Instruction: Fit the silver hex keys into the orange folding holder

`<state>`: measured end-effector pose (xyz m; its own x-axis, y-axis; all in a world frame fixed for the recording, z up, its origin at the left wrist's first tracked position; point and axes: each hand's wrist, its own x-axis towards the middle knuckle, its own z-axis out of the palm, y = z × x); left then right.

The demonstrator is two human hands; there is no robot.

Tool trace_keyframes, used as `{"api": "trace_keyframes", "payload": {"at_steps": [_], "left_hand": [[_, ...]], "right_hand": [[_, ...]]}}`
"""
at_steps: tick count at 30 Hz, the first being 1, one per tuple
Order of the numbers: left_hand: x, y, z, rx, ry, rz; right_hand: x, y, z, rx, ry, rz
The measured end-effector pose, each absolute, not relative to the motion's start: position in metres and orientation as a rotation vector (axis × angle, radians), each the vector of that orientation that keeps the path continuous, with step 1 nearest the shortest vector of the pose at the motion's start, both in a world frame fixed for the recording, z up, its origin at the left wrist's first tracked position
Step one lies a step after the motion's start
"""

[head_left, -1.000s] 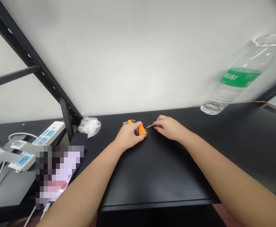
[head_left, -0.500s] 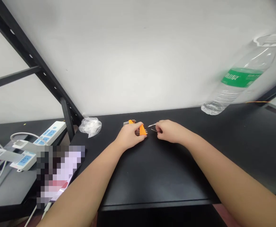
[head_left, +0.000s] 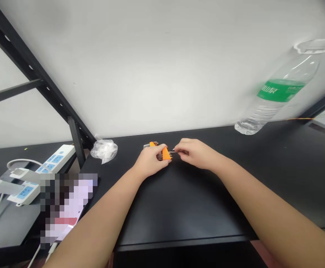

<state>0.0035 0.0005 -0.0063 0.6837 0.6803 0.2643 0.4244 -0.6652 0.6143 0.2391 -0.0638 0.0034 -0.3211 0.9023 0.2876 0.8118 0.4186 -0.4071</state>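
Note:
My left hand (head_left: 148,160) is closed around an orange hex key holder (head_left: 166,153), pressing it to the black table. Several thin metal keys (head_left: 147,145) stick out at its far left end, and short ends show at the right. My right hand (head_left: 192,152) pinches a slim metal hex key (head_left: 173,152), whose tip reaches the holder's right end. Whether the tip is inside a slot or only touches it, I cannot tell. Just above it, another small bright metal tip shows by my right fingertips; what it belongs to is hidden.
A crumpled clear plastic bag (head_left: 104,150) lies left of my hands. At the right, a large water bottle (head_left: 281,90) stands by the wall. A lit, pixelated phone (head_left: 70,212), a white power strip (head_left: 58,160) and a black metal frame (head_left: 74,137) are on the left.
My right hand has moved left, bringing the hex key from a gap away up to the holder's right end. My left hand keeps its hold. The view has shifted slightly.

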Motion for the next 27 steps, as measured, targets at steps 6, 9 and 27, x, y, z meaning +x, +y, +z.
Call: {"api": "trace_keyframes", "payload": {"at_steps": [6, 9, 27], "left_hand": [[0.0037, -0.0001, -0.0059, 2.383, 0.835, 0.647], [0.0035, 0.0003, -0.0067, 2.387, 0.838, 0.644], [0.0023, 0.0031, -0.0088, 2.380, 0.843, 0.669]], "right_hand": [[0.2364, -0.0643, 0.0039, -1.397, -2.231, 0.224], [0.2368, -0.0653, 0.0057, -1.402, -2.233, 0.224], [0.2410, -0.0665, 0.0105, -1.414, -2.210, 0.258]]}}
